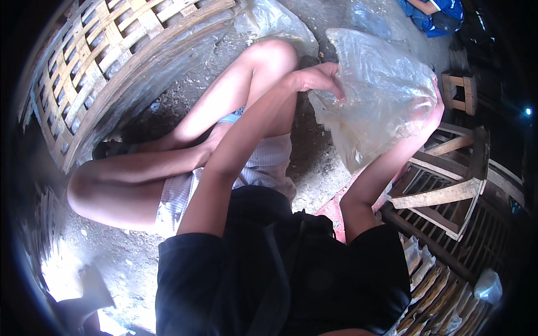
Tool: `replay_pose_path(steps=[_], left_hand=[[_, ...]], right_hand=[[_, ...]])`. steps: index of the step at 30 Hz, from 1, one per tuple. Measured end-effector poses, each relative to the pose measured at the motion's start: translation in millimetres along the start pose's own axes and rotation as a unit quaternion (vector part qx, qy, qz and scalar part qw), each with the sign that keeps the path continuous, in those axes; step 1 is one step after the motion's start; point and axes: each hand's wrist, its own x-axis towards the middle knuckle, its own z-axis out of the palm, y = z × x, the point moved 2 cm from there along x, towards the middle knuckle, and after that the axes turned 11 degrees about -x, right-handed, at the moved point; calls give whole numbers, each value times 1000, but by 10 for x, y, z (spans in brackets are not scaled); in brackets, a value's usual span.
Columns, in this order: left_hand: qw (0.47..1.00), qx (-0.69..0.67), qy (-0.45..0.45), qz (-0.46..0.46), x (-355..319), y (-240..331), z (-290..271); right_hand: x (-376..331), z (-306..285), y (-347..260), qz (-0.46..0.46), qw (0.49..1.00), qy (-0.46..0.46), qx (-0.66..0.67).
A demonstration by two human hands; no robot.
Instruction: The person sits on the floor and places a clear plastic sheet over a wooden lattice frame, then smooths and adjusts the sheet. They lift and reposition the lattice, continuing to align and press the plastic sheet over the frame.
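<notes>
A large clear plastic bag [378,84], crumpled and cloudy, hangs spread between my two hands, to the right of my bent knees. My left hand [322,79] is closed on the bag's left edge, with the thumb on the near side. At the bag's right edge is my right hand [432,106]; its fingers show only dimly through the film and seem curled on the plastic. The bag's lower corner droops beside my right forearm.
A woven bamboo basket [75,78] stands at upper left, with plastic sheeting beside it. Wooden stools [443,193] lie at right, near a small wooden frame [459,92]. Packed plastic packets [443,291] line the lower right. Another person in blue [440,19] is at upper right.
</notes>
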Motion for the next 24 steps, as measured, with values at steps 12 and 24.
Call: replay_pose_path(steps=[12,24], left_hand=[[914,338,204,-93,275,-429,-247],[967,-162,172,92,398,-482,132]], right_hand=[[52,-374,73,-42,986,87,134],[187,-227,218,78,962,-159,205]])
